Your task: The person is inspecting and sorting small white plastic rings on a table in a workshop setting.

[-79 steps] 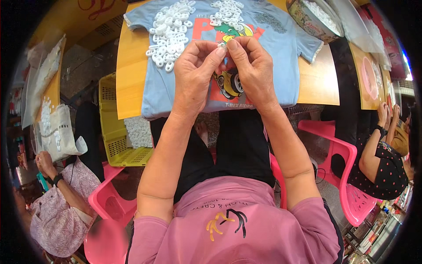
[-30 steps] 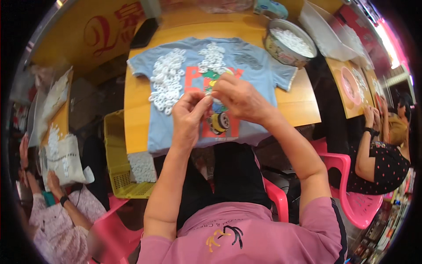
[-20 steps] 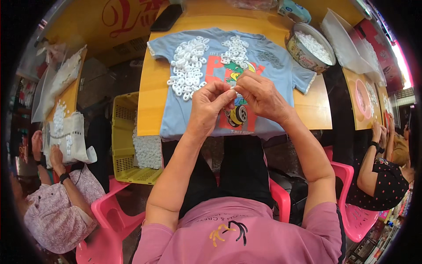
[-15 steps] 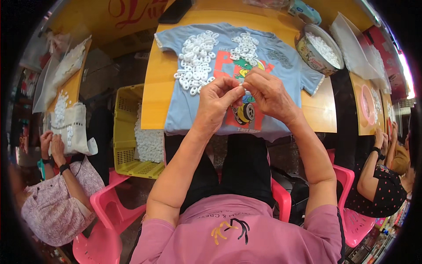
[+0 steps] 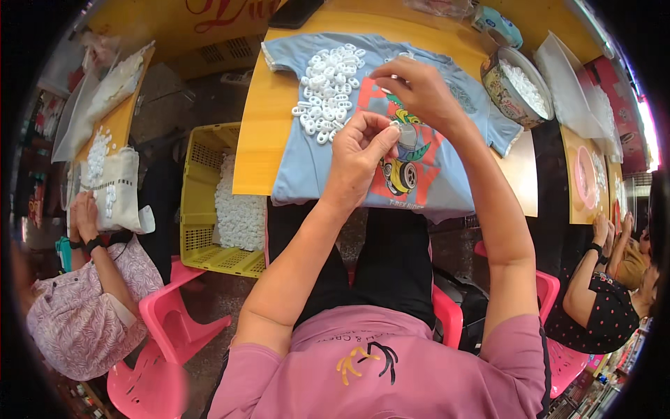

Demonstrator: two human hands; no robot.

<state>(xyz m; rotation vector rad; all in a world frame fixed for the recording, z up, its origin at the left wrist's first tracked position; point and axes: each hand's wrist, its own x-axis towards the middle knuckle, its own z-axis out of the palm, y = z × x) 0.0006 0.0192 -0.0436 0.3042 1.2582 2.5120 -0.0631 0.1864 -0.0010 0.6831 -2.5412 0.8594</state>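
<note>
My left hand [image 5: 359, 153] is closed in a pinch over the printed front of a blue T-shirt [image 5: 296, 164] on the table. A small white plastic piece [image 5: 396, 126] shows at its fingertips; its exact kind is too small to make out. Above and to the right, my right hand [image 5: 422, 87] reaches over the shirt, fingers bent and apart, beside the smaller pile of white pieces, which it mostly hides. To the left of both hands lies a larger pile of white oval plastic pieces with two holes [image 5: 328, 91].
A round tub [image 5: 513, 87] of white pieces stands at the table's right, near a clear plastic bin [image 5: 569, 80]. A dark phone [image 5: 296, 12] lies at the far edge. A yellow crate [image 5: 209, 160] of white pieces sits at lower left. Other people work at tables on both sides.
My hands were together over the shirt; now they are apart. The right hand has moved up and left to the smaller pile, while the left keeps its pinch.
</note>
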